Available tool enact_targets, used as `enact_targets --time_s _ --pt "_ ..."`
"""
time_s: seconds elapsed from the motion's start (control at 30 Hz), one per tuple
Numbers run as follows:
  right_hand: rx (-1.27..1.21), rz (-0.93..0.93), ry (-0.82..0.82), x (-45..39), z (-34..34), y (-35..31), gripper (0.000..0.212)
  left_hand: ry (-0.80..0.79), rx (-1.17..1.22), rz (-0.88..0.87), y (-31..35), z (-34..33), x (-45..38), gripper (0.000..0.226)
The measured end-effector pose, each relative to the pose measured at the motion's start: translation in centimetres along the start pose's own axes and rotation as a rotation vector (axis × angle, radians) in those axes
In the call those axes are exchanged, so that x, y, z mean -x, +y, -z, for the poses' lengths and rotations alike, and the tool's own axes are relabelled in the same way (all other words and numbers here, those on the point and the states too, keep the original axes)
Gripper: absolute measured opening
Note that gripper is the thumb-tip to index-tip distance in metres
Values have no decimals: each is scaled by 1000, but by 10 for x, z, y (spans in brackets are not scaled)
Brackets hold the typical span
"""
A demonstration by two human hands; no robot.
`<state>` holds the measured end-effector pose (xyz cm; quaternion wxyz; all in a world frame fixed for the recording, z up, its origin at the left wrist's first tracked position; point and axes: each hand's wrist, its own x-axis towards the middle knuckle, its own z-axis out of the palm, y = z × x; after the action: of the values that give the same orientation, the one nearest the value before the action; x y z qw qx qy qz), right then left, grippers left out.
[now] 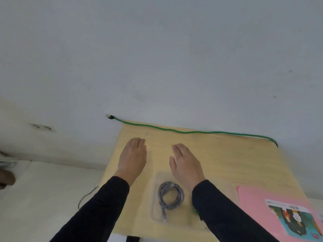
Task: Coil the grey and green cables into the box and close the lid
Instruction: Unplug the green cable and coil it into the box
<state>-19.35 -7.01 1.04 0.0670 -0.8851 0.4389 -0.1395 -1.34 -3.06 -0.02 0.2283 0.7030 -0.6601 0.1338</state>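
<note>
Cable stowage, grey stored, green outstanding.

Grey cable [170, 195] lies coiled inside the clear box [154, 205]. Beyond the box, left hand [133, 157] and right hand [186, 165] hover flat and empty, likely heading for the green cable [192, 132], stretched along the table's [236, 163] far edge.

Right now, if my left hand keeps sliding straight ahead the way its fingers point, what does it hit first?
Probably the green cable along the table's far edge; the left hand has only bare table before it.

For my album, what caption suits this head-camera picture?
Two open hands, left and right, hover over a wooden table; grey cable coiled in a clear box, green cable still stretched out.
</note>
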Motion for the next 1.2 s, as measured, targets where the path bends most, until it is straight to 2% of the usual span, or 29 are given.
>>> enact_targets --time_s 0.07,0.13,0.37,0.53,0.67,0.77,0.87,1.03,1.2 --pt "-14 23 -16 -35 -12 -11 46 -26 -5 56 -37 -7 -12 11" --pt "-20 27 -17 -69 -28 -22 43 -90 4 111 -73 -20 -21 25" --pt "-51 -45 -53 -169 -91 -35 41 -200 82 77 -160 -81 -71 45" --pt "-47 -86 -110 -203 -134 -21 41 -214 156 -1 -180 -128 -96 49" --pt "-25 -95 -65 -215 -161 -11 37 -221 229 -18 -191 -159 -101 48" --pt "-23 -71 -15 -219 -173 -5 43 -213 293 -9 -197 -168 -99 44" --pt "-31 -49 31 -220 -177 -3 46 -197 366 12 -202 -174 -98 42" --pt "-95 -46 16 -219 -174 -3 53 -193 396 19 -201 -171 -102 42" --pt "-187 -39 63 -220 -136 -6 42 -170 488 47 -195 -154 -111 38"
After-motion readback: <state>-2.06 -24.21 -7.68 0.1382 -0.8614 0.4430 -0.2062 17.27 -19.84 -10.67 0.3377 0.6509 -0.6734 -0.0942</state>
